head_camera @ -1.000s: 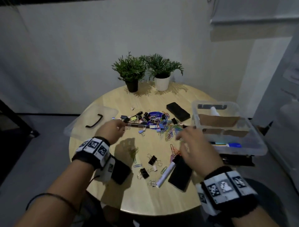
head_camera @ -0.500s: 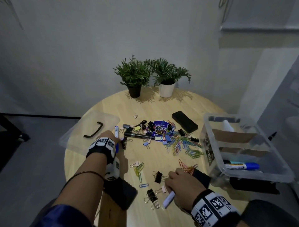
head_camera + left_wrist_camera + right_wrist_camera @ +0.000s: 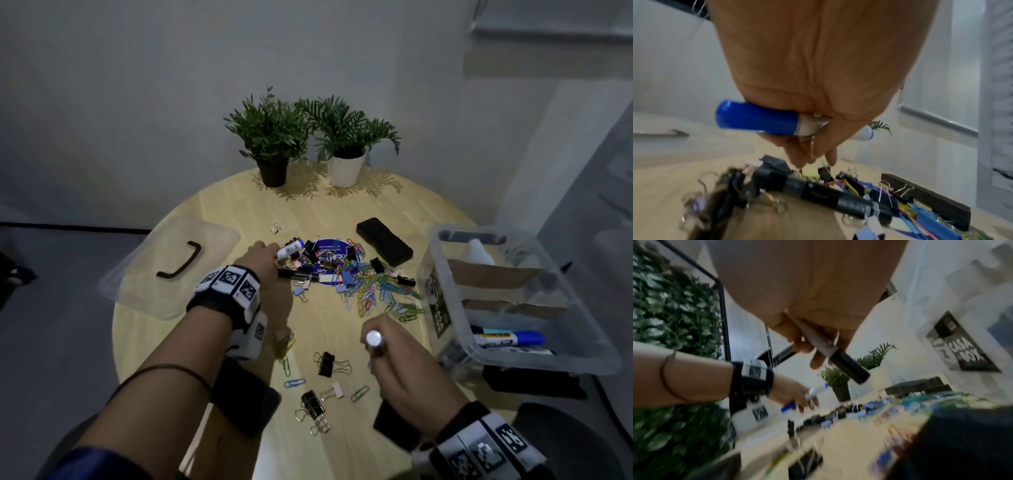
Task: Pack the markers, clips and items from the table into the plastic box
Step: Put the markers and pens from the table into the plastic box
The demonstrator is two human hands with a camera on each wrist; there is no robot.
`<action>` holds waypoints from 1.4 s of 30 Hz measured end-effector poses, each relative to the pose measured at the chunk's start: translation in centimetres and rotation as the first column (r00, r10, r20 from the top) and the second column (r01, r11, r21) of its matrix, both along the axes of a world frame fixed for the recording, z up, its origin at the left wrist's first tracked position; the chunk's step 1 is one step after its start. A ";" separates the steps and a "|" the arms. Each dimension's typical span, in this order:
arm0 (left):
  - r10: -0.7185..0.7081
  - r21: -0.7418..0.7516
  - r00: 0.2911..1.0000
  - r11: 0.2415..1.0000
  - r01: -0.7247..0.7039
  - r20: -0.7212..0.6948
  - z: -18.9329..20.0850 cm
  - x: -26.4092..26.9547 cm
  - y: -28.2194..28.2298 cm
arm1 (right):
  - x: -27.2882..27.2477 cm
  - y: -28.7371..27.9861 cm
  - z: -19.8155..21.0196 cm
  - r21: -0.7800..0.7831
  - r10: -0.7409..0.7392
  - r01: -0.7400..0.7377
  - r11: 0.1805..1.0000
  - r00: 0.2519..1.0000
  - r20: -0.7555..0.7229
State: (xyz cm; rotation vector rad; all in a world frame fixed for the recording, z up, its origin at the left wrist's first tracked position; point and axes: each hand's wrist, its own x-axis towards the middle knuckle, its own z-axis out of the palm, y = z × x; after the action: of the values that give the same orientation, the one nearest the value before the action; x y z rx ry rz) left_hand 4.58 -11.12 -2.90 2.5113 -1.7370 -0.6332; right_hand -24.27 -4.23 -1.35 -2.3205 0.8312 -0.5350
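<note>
My left hand [image 3: 269, 253] holds a white marker with a blue cap [image 3: 290, 249] in its palm. Its fingertips [image 3: 813, 155] hang just over the pile of binder clips [image 3: 851, 180], beside a black marker [image 3: 818, 193] lying on the table. My right hand [image 3: 380, 346] grips a white marker with a black cap [image 3: 838, 356], lifted off the table, its butt end [image 3: 374, 339] towards the camera. The clear plastic box [image 3: 455, 335] stands at the right with a blue marker [image 3: 507, 337] inside. Coloured paper clips [image 3: 376, 294] lie spread in the middle.
The box lid [image 3: 171, 270] with a black handle lies at the left. A black eraser [image 3: 383, 241] sits behind the pile. Loose binder clips [image 3: 325, 363] lie near the front, and a flat black object [image 3: 394, 425] under my right wrist. Two potted plants [image 3: 308, 137] stand at the back.
My right hand has lifted the white marker off the table and turned it up. My left hand, still holding the blue-capped marker, has moved right into the clip pile.
</note>
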 end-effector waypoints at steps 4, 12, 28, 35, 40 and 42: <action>-0.025 0.128 0.995 0.992 0.013 0.096 -1.4 -0.7 -1.0 | -2.4 -1.0 3.6 -0.071 -0.204 0.248 0.966 0.903 0.377; -0.006 0.096 0.975 0.995 -0.016 0.222 -1.1 -1.4 0.2 | -10.0 -6.1 4.8 -0.124 -0.486 0.496 0.859 0.868 0.103; -0.198 -0.157 0.980 0.968 0.195 -0.002 3.3 -8.6 11.6 | -14.2 -6.7 4.1 -0.192 -0.617 0.589 0.785 0.772 -0.154; -0.388 -0.296 0.903 0.855 0.427 0.184 8.7 -19.2 9.7 | -17.7 -6.0 3.4 0.088 -0.649 0.676 0.731 0.730 -0.212; -0.483 -0.168 0.824 0.823 0.542 0.296 9.6 -28.0 3.9 | -18.8 -6.7 2.2 0.245 -0.609 0.612 0.752 0.787 -0.096; -0.504 -0.058 0.811 0.838 0.542 0.295 9.6 -30.9 2.3 | -18.8 -7.0 1.8 0.260 -0.599 0.593 0.762 0.798 -0.067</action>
State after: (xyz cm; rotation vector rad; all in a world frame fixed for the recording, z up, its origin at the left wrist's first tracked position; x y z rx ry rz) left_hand -26.36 -8.86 6.68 2.0881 -2.5111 -0.1569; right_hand -43.06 -11.26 0.44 -1.7651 1.5514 -0.6571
